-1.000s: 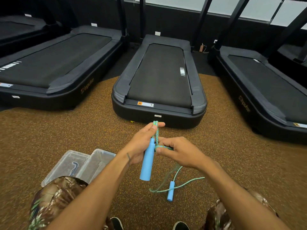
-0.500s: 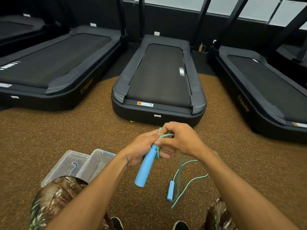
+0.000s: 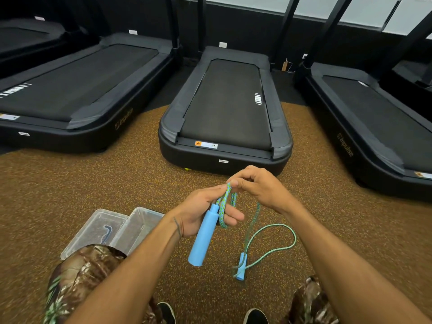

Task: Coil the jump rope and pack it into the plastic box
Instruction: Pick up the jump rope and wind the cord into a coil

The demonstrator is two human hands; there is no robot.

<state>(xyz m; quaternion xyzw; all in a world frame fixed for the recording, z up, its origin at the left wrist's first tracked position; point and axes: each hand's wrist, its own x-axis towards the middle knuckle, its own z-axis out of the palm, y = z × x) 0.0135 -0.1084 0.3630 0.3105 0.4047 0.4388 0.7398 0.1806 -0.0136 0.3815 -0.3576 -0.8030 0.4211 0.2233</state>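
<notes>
My left hand (image 3: 205,210) grips a light blue jump rope handle (image 3: 203,239) that points down, with a few loops of green-blue rope (image 3: 225,208) gathered against it. My right hand (image 3: 259,187) pinches the rope just above the left thumb. From there the rope drops to a loose loop (image 3: 278,242) on the floor, ending at the second blue handle (image 3: 241,266) lying by my right foot. The clear plastic box (image 3: 140,226) sits open on the floor to the left, its lid (image 3: 93,230) beside it, both partly hidden by my left knee.
Three black treadmills stand ahead: one at centre (image 3: 225,111), one left (image 3: 77,90), one right (image 3: 378,127). The floor (image 3: 81,183) is brown speckled rubber. My knees in camouflage trousers and my black shoes (image 3: 254,316) fill the bottom edge.
My right hand has risen and laid another turn of rope over the held handle. The slack on the floor has shortened into a rounder loop, and the held handle has tilted.
</notes>
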